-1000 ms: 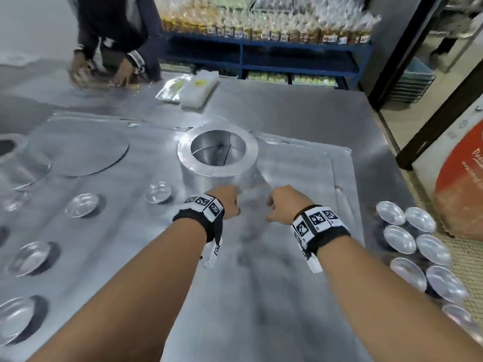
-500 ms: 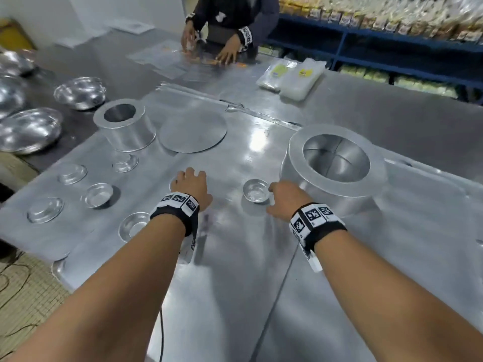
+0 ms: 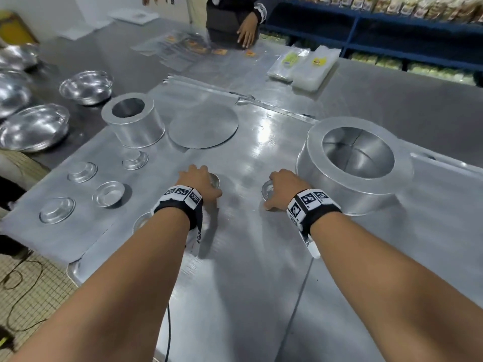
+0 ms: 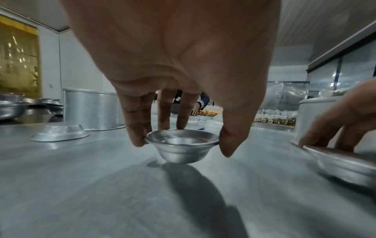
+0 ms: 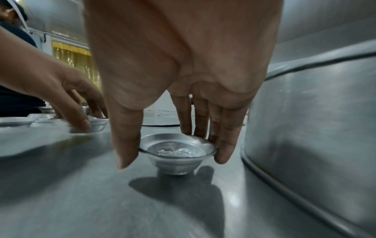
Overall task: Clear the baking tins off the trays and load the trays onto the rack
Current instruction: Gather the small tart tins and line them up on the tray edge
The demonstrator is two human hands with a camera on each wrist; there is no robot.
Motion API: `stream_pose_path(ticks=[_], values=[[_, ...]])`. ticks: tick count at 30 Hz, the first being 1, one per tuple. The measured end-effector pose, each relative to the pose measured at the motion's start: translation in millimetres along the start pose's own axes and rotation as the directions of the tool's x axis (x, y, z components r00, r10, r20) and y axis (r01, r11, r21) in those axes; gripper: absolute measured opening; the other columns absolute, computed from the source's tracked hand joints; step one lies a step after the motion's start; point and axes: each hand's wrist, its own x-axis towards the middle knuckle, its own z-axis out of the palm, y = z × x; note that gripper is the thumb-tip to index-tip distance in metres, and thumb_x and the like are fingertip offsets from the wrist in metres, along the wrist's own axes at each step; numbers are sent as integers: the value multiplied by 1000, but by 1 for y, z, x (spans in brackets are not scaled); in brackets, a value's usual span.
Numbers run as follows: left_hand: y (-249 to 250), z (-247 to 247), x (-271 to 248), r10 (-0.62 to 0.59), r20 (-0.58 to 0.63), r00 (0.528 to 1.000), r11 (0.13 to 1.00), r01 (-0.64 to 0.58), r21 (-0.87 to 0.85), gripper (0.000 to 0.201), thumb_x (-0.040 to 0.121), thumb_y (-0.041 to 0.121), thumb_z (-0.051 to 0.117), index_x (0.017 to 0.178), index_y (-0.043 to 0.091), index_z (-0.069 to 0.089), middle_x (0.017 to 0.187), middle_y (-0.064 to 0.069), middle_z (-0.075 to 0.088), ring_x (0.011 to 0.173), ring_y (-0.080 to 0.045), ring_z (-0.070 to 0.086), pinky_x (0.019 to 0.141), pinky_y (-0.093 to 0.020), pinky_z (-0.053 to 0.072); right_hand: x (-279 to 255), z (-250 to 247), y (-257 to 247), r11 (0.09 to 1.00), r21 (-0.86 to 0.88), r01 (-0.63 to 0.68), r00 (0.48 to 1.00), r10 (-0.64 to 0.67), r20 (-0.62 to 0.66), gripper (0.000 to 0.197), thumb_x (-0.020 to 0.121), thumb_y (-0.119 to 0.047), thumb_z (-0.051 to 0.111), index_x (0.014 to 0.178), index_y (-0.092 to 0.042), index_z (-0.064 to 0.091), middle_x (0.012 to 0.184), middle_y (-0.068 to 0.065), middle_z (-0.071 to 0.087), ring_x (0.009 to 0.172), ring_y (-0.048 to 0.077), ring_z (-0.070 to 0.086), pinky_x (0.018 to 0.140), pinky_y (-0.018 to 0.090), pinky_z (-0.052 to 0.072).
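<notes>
Both hands are down on the tray (image 3: 235, 257), a broad sheet of brushed, scuffed metal. The left hand (image 3: 200, 182) is pinching a small flared tin (image 4: 182, 145) by its rim, fingers on one side and thumb on the other; the tin is sitting upright near the tray's middle. The right hand (image 3: 283, 188) is gripping a second tin (image 5: 177, 153) the same way, just beside the wall of a big ring mould (image 3: 358, 189), which is crowding that hand. The head view is hiding most of both tins under the knuckles; the wrist views are showing their stepped sides and dull, pitted bottoms. Toward the tray's left edge more tins (image 3: 108, 194) are lying, some upright and some upside down. At the far left corner a smaller mould (image 3: 136, 126) is standing beside a flat disc (image 3: 203, 126). Off the tray, on the table's left side, shiny bowls (image 3: 86, 87) are sitting. Another person (image 3: 235, 14) is standing at the far edge.
</notes>
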Motion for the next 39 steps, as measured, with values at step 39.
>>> stream_pose_path(ticks=[39], values=[[579,112,-243,802,224,553,556,-829,55,50,70,60,64,93,16,58,97,-8,62,97,-32,59,83,-37,52,-362,-38,494,694,393,-603,742,669,-43,66,49,-34,88,109,-17,68,106,1,68,92,21,63,75,29,52]])
